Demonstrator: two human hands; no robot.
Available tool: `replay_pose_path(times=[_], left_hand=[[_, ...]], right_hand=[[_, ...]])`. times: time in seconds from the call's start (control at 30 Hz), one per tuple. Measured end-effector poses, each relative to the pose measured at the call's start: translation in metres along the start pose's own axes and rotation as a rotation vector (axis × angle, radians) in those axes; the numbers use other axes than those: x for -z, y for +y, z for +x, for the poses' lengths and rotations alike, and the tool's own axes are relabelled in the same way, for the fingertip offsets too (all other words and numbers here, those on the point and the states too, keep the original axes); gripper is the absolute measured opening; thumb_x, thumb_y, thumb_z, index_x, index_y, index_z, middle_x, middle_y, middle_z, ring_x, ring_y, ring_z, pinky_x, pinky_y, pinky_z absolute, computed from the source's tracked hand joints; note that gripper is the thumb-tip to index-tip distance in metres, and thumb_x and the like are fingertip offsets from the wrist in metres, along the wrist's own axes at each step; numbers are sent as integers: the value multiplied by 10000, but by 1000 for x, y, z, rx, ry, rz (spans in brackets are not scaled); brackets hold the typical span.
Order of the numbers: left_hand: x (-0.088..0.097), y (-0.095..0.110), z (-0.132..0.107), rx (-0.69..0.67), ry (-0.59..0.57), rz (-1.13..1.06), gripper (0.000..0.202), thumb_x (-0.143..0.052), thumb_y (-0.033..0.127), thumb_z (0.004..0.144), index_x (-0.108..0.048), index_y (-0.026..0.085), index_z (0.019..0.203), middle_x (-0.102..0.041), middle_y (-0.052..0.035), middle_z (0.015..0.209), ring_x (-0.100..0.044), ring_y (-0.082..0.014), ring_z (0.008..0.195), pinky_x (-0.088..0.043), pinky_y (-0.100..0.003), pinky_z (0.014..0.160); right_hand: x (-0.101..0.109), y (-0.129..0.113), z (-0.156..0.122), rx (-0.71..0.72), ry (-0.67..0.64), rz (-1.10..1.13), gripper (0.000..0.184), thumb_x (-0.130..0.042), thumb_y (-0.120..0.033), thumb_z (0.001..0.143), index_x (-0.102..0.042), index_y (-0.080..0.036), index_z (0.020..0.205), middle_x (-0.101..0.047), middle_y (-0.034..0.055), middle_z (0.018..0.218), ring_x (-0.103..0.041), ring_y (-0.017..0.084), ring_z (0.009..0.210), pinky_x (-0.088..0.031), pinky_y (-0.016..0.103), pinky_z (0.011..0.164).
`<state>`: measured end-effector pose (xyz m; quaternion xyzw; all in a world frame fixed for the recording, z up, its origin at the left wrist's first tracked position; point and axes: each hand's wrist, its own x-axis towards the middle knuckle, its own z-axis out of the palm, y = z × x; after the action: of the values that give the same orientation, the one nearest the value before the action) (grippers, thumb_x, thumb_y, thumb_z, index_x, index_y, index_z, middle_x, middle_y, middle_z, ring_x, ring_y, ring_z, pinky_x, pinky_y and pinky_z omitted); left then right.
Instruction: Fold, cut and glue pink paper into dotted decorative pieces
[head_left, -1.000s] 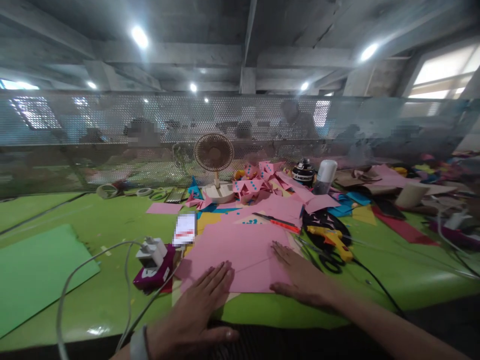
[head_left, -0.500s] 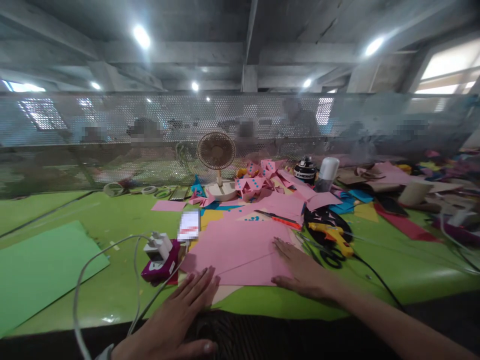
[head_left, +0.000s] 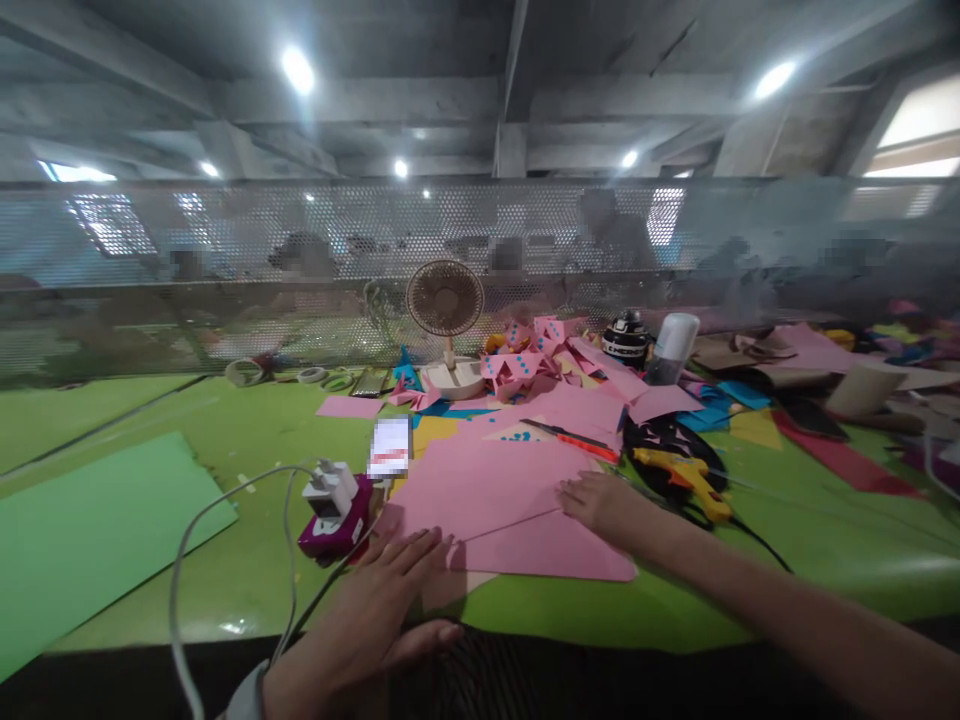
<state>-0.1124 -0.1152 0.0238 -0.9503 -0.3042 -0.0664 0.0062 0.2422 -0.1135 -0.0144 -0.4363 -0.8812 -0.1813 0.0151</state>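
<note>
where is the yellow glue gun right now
In the head view, the glue gun lies right of centre, right of the pink sheet, just beyond the right hand.

hands [head_left: 386, 585] [head_left: 611, 508]: 2 | desk fan [head_left: 445, 298]: 1 | yellow glue gun [head_left: 694, 485]: 1 | light-green sheet [head_left: 112, 545]: 1 | white-topped container [head_left: 677, 338]: 1

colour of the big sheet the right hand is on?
Pink; the sheet shows best in the head view, in front of the fan.

The central sheet [head_left: 487, 485] is pink, the cutouts [head_left: 512, 369] blue-dotted pink, the tabletop [head_left: 847, 560] green.
</note>
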Motion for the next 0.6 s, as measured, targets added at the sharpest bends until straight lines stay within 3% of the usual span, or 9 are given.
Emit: replay_pose_path(times=[0.13,0.4,0.6], left_hand=[[0,11,18,35,2,-21,688,-401,635,827,-404,195,1356,-481,-126,1335,-471,-308,1196,-341,-515,1009],[-10,24,56,20,39,-51,611,-408,592,851,-438,183,1304,-536,-131,1272,-519,-293,1122,-435,-472,913],[-5,28,71,-18,59,-8,447,-412,490,893,-474,203,1230,-601,-106,1126,-563,-237,1015,-465,-403,860]], right_hand=[[-6,0,-1,90,58,-119,319,-469,6,806,-615,-76,1077,-667,169,1049,-637,231,950,-492,379,841],[-3,3,-4,121,82,-142,302,-458,-3,815,-595,-78,1073,-669,156,1016,-634,214,916,-486,361,814],[-7,3,-3,32,183,-83,226,-419,-20,841,-590,-97,967,-644,108,807,-592,189,732,-463,330,682]])
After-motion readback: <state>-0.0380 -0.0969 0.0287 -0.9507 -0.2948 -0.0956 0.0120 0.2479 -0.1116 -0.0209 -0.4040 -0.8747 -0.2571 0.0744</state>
